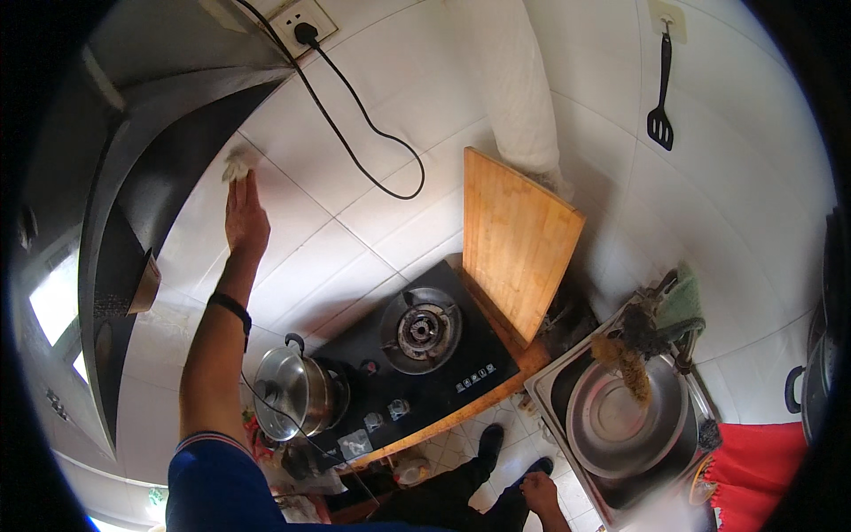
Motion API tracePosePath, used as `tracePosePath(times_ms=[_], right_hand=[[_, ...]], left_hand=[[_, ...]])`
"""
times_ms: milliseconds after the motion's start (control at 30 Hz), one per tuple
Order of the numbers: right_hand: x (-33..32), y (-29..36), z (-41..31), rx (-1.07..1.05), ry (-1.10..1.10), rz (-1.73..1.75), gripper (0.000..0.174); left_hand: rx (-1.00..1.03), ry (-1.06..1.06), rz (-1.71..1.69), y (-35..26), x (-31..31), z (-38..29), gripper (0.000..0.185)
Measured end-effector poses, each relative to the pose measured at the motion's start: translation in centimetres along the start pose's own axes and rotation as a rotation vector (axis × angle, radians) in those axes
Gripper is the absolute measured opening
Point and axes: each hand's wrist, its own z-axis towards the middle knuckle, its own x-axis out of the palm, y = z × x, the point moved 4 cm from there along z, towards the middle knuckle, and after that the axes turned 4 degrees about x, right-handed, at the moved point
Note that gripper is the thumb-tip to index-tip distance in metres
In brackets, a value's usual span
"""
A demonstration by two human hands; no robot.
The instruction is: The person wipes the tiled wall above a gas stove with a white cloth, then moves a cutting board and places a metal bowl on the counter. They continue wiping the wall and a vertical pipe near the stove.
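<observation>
My left hand [246, 216] is raised against the white wall tiles, beside the lower edge of the dark range hood. Its fingers press a crumpled pale cloth [237, 166] to the tile; the cloth is slightly blurred. My right hand [539, 491] hangs low near my legs, fingers curled, with no object visible in it. Below the left arm, a steel pot with a glass lid [282, 394] sits on the left burner of a black gas stove [372, 372]. The right burner [423, 329] carries no pot.
A wooden cutting board [518, 239] leans right of the stove. A sink [542, 392] holds a metal basin [625, 415]; brushes and a green cloth [681, 302] hang over it. A black power cord [346, 143] loops down the wall. The range hood [153, 133] overhangs the left. A slotted turner [661, 123] hangs at right.
</observation>
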Motion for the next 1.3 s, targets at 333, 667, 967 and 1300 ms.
tracePosePath(times_ms=[333, 667, 967, 1300], right_hand=[[-0.7, 0.1, 0.4, -0.188, 0.005, -0.27, 0.027], [2.0, 0.3, 1.6, -0.165, 0.031, -0.147, 0.022], [1.1, 7.6, -0.1, -0.208, 0.046, -0.162, 0.029], [2.0, 1.0, -0.6, -0.194, -0.044, -0.242, 0.025]], left_hand=[[0.124, 0.119, 0.036, -7.1, 2.7, 4.0, 0.071], [0.186, -0.184, -0.05, -6.1, 0.2, 6.5, 0.069], [0.325, 0.371, 0.188, -6.8, 6.2, -5.5, 0.065], [0.334, 0.351, 0.242, -7.5, 7.7, -9.8, 0.067]])
